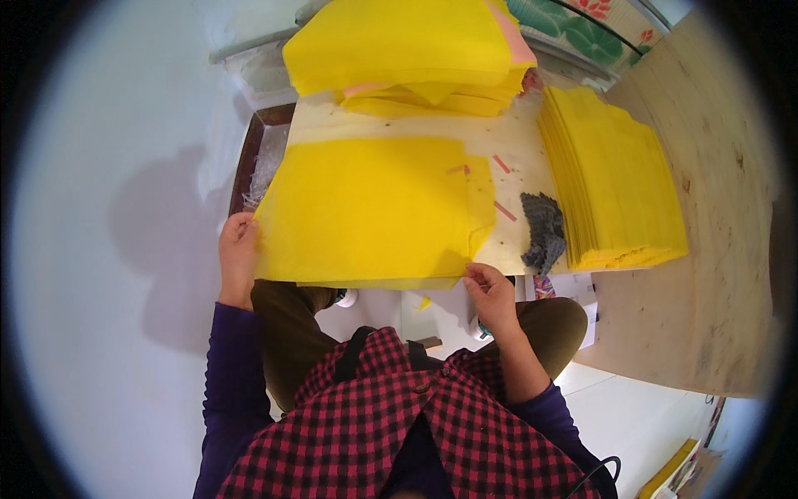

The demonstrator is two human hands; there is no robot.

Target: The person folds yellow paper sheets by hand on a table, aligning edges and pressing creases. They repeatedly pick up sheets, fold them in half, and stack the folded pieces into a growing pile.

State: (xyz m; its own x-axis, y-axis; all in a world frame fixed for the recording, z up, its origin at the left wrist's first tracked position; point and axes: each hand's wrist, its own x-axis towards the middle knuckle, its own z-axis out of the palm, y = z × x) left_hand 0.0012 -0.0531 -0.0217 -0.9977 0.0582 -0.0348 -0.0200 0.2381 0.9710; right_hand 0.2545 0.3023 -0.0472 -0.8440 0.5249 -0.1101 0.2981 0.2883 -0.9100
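Head view: at the near edge of the table [416, 127], my right hand [492, 295] pinches the near right corner of the yellow sheet [357, 208], fingertips nearly together; my left hand [239, 239], likewise, grips its left edge. A dark grey bundle [544, 231] lies near the table's near right corner, a yellow stack [615, 179] along the right edge.

No readable text or numbers

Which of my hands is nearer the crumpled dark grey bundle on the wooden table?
Right. Your right hand is left of the bundle and nearer you; your left hand is farther left, at the left edge of the thin yellow sheet.
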